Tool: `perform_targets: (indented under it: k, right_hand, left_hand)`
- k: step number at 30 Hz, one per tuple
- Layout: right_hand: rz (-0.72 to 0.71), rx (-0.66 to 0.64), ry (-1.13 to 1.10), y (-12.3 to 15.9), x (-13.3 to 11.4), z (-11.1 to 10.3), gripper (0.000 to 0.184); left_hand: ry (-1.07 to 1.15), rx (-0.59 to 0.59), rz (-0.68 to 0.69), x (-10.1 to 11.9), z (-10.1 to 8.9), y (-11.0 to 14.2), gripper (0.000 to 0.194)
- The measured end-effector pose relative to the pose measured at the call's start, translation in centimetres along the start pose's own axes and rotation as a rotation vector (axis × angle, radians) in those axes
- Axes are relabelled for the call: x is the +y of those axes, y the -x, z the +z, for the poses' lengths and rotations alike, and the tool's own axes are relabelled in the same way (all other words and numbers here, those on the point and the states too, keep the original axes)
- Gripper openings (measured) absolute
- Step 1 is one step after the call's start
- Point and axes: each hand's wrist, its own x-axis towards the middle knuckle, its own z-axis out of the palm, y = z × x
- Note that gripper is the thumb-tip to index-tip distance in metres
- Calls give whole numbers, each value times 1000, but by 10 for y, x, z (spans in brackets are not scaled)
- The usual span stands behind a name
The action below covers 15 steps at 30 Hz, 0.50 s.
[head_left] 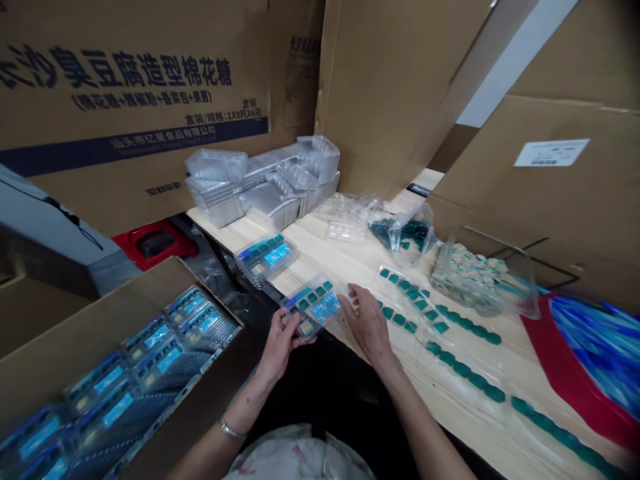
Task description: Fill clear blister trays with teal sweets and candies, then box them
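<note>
Some fingers of the left hand (281,341) are pinching a clear tray (301,292) over the worktop's (330,257) near edge; the right hand (369,323) is resting beside it, grip unclear. The tray is looking light and slippery; its sides are giving good holds.

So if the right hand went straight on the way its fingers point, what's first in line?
Likely the clear, rectangular plastic tray of blue and green pieces in the left hand; the right hand is near its edge, contact unclear.
</note>
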Motion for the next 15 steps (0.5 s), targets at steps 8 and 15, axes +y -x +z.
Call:
perform_targets:
  k: [8, 15]
  right_hand:
    - [-240, -191, -131, -65, -35, 19, 33]
    - [-280, -272, -90, -147, -86, 70, 34]
  left_hand:
    - [-220, 55, 173, 67, -14, 3, 41]
    - [-591, 318, 678, 122, -45, -78, 31]
